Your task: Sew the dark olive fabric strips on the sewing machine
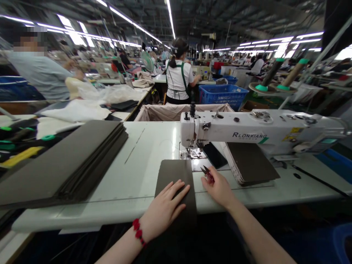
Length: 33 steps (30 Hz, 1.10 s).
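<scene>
My left hand (172, 200) lies flat, fingers spread, on a dark grey-brown fabric panel (174, 170) that hangs over the table's front edge. A red beaded bracelet circles that wrist. In my right hand (220, 187) is a pair of thread snips (207, 173), its dark blades pointing up and left, just right of the panel. The panel's far edge sits just short of the needle area of a white sewing machine (220, 126). A black phone (215, 154) lies under the machine arm.
A tall stack of dark panels (82, 154) stands at left, a smaller stack (251, 161) at right under the machine arm. Behind the table are a cloth-lined bin (162, 113), a blue crate (222, 96) and a seated co-worker (180, 75). Another person (38, 73) works at left.
</scene>
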{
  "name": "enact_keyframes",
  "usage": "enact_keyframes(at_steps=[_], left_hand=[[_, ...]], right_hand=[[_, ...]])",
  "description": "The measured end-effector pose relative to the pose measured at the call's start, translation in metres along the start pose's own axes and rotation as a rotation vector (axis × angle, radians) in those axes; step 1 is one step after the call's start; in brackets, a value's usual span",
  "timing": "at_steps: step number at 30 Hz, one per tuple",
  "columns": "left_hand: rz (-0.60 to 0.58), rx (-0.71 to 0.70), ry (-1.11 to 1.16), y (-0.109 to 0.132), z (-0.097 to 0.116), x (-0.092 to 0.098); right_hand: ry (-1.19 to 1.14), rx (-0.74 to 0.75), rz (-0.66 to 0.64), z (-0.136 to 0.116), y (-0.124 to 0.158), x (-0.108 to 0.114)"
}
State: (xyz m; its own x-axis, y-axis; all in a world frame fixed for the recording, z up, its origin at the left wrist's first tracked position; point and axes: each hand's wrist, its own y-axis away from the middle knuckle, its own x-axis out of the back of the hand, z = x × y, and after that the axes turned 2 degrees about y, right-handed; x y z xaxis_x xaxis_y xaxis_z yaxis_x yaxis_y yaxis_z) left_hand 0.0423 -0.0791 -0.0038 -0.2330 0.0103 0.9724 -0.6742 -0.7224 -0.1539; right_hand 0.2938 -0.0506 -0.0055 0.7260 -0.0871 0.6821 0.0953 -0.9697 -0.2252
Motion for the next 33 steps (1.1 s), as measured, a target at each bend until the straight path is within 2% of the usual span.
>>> enact_keyframes(at_steps=[3, 7, 11, 14, 16, 18, 23, 33], left_hand=[[0.011, 0.015, 0.049, -0.013, -0.001, 0.001], [-0.016, 0.034, 0.105, -0.021, -0.012, 0.005], [-0.022, 0.061, 0.105, -0.039, -0.050, 0.010], [-0.020, 0.132, 0.048, -0.058, -0.082, 0.011], [0.010, 0.203, 0.019, -0.069, -0.095, 0.011], [0.006, 0.179, 0.027, -0.075, -0.096, 0.010], [-0.061, -0.073, 0.103, -0.082, -0.085, 0.009], [-0.071, -0.139, 0.152, -0.103, -0.108, 0.012]], right_hand=[[0.200, 0.042, -0.059, -0.006, -0.007, -0.003], [0.236, 0.182, -0.173, -0.012, -0.020, -0.007], [0.322, 0.278, -0.285, -0.015, -0.030, -0.016], [0.375, 0.239, -0.275, -0.016, -0.032, -0.023], [0.402, 0.210, -0.255, -0.017, -0.032, -0.026], [0.423, 0.195, -0.247, -0.018, -0.032, -0.029], [0.435, 0.188, -0.246, -0.018, -0.033, -0.030], [0.347, 0.188, -0.258, -0.013, -0.033, -0.030]])
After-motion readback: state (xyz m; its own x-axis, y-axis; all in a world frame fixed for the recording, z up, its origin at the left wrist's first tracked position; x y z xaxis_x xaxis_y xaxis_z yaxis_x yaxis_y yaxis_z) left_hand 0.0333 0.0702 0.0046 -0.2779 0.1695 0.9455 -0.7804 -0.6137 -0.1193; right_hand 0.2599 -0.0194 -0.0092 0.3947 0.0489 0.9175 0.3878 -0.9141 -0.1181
